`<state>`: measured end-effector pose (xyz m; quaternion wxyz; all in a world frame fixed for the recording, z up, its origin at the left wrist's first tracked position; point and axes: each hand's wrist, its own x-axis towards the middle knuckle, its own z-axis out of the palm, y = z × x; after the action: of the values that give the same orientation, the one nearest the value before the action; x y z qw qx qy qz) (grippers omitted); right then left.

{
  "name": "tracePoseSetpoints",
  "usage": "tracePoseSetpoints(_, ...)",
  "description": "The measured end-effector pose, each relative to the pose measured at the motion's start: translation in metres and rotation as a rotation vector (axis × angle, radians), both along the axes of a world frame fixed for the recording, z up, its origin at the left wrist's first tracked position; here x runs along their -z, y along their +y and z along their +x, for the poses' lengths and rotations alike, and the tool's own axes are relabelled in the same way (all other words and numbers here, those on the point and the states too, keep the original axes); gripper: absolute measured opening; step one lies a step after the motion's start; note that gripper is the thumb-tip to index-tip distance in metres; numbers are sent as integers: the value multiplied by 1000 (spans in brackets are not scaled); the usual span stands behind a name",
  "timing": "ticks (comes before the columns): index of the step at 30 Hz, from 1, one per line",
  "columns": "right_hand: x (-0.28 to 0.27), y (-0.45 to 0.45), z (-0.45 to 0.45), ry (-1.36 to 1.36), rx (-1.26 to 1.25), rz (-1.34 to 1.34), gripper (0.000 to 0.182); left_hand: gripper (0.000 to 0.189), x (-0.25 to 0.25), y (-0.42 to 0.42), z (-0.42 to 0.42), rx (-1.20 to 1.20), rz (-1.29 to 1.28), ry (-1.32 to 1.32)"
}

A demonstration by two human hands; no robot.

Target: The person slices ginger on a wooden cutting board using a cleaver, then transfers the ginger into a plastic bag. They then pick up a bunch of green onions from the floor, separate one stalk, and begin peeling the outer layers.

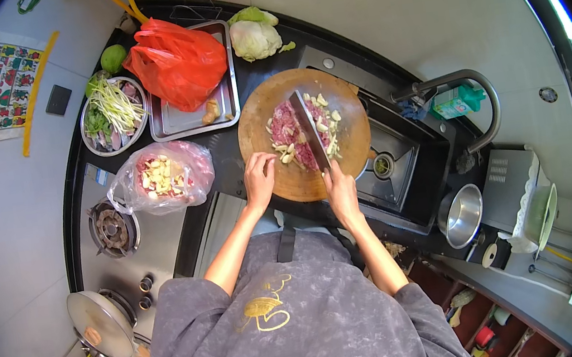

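A round wooden chopping board (251,123) lies on the dark counter and reaches over the sink's edge. On it is a spread of minced meat (284,124) with pale garlic pieces (334,131) around and among it. My right hand (341,193) grips the handle of a cleaver (307,127). The cleaver's blade points away from me and crosses the meat, hiding a strip of it. At the board's near left rim is my left hand (261,179), empty, its fingers loosely bent and the thumb apart.
Left of the board stand a metal tray (198,132) with a red plastic bag (178,62), a bowl of vegetables (115,114), and a clear bag (193,174) holding garlic and meat. Cabbage (253,34) lies behind. A sink (398,164) with a curved faucet (493,102) is at right.
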<state>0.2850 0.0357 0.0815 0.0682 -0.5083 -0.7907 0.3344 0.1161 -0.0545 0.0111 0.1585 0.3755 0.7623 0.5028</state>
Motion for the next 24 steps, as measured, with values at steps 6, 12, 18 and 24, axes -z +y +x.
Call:
tracePoseSetpoints(6, 6, 2, -1, -42, -20, -3, 25, 7, -3, 3, -1, 3, 4, 9)
tracePoseSetpoints(12, -7, 5, -4, -11, 18, -6, 23, 7, -2, 3, 0, -3, 5, -12)
tracePoseSetpoints(18, -1, 5, -5, -15, 15, 8, 20, 8, -5, -1, 2, 3, 4, -64)
tracePoseSetpoints(24, -9, 8, -6, 18, 30, -46, 18, 10, -11, 3, -1, 16, 20, -82)
